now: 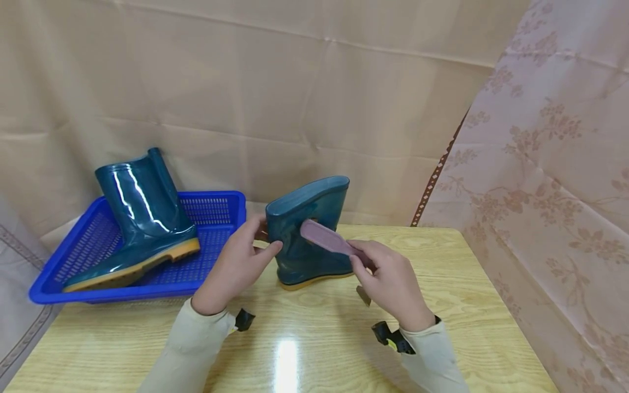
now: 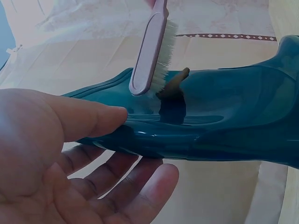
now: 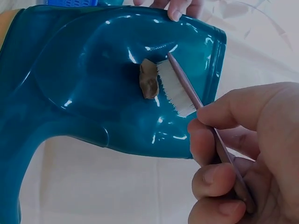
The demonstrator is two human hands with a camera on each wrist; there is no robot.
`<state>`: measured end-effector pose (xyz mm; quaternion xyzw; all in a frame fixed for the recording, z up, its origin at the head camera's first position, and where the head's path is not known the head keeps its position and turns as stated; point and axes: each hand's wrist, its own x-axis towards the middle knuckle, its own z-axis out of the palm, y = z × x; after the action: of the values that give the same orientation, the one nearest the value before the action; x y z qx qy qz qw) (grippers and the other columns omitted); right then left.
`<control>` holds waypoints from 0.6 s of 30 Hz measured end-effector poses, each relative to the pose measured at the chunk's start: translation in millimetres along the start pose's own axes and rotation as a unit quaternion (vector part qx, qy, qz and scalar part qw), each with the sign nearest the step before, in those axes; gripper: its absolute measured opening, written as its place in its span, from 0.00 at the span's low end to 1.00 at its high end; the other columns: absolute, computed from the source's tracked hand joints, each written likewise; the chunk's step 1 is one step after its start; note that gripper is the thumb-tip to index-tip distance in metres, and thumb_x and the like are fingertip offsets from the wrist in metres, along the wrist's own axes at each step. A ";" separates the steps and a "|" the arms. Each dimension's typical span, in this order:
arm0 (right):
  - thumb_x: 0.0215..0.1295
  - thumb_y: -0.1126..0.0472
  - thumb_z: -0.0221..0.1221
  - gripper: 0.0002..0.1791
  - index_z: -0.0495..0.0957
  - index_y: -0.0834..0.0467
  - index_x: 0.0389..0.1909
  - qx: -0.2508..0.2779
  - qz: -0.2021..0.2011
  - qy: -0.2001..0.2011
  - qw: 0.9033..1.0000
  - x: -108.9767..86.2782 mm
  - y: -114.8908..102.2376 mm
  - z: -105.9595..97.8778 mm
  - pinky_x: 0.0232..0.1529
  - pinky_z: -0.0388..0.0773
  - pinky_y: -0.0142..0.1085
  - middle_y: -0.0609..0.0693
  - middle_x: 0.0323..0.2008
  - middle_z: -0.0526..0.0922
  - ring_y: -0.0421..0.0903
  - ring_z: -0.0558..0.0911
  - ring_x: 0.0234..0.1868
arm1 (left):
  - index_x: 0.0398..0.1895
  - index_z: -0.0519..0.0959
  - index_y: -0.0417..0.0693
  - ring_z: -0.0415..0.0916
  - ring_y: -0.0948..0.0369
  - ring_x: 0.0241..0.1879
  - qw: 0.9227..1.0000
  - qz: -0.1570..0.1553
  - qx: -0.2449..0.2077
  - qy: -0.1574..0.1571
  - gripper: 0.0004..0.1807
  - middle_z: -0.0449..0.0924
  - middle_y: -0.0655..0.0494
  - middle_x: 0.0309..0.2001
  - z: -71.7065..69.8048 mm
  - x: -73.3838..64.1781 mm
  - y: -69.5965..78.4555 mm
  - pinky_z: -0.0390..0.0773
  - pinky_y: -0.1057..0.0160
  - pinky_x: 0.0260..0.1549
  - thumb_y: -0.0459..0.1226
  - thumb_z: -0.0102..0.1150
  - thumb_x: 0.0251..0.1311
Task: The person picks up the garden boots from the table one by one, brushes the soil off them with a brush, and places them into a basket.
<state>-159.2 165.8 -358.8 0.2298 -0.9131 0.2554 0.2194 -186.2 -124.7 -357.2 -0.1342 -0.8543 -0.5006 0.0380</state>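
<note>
A teal rubber boot [image 1: 300,259] with a yellow sole stands on the wooden table, toe to the right. My left hand [image 1: 245,256] grips the back of its shaft, thumb on the near side and fingers on the far side. In my right hand [image 1: 390,273] is the handle of a pale purple brush [image 1: 325,237]. Its white bristles [image 3: 175,91] face the shaft, close beside a brown scrap [image 3: 149,79] on the boot's side. Whether the bristles touch the scrap I cannot tell. Another small brown piece [image 1: 363,296] shows near the right hand, low by the table.
To the left, a blue plastic basket [image 1: 211,284] holds a second teal boot [image 1: 142,202], leaning with its toe to the left. Beige cloth [image 1: 295,109] hangs behind the table [image 1: 314,349], and floral cloth [image 1: 555,191] hangs on the right.
</note>
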 end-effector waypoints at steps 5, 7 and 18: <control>0.70 0.61 0.66 0.16 0.85 0.54 0.57 -0.003 -0.013 -0.027 1.000 0.9 -0.6 3.0 0.21 0.67 0.30 0.43 0.35 0.84 0.36 0.70 0.23 | 0.67 0.71 0.49 0.77 0.54 0.55 1.000 -0.005 0.002 0.001 0.22 0.80 0.52 0.55 0.5 0.6 0.4 0.83 0.49 0.51 0.38 0.62 0.73; 0.71 0.61 0.65 0.16 0.85 0.53 0.58 0.000 0.001 -0.045 0.999 1.1 -0.7 3.2 0.21 0.68 0.30 0.42 0.35 0.83 0.35 0.70 0.22 | 0.67 0.70 0.49 0.78 0.54 0.55 1.000 -0.007 0.002 0.005 0.23 0.80 0.52 0.54 0.3 0.2 0.4 0.82 0.49 0.51 0.38 0.62 0.73; 0.73 0.61 0.63 0.13 0.85 0.52 0.55 0.034 0.117 -0.069 0.990 -0.4 3.6 -7.9 0.23 0.72 0.33 0.44 0.31 0.83 0.38 0.75 0.22 | 0.66 0.70 0.48 0.77 0.54 0.56 1.000 -0.022 0.006 0.006 0.21 0.80 0.52 0.56 0.6 0.8 -0.2 0.81 0.48 0.53 0.39 0.61 0.74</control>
<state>-158.6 173.2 -354.3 0.1459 -0.9375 0.2933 0.1170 -187.0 -124.1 -357.5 -0.1124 -0.8599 -0.4969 0.0327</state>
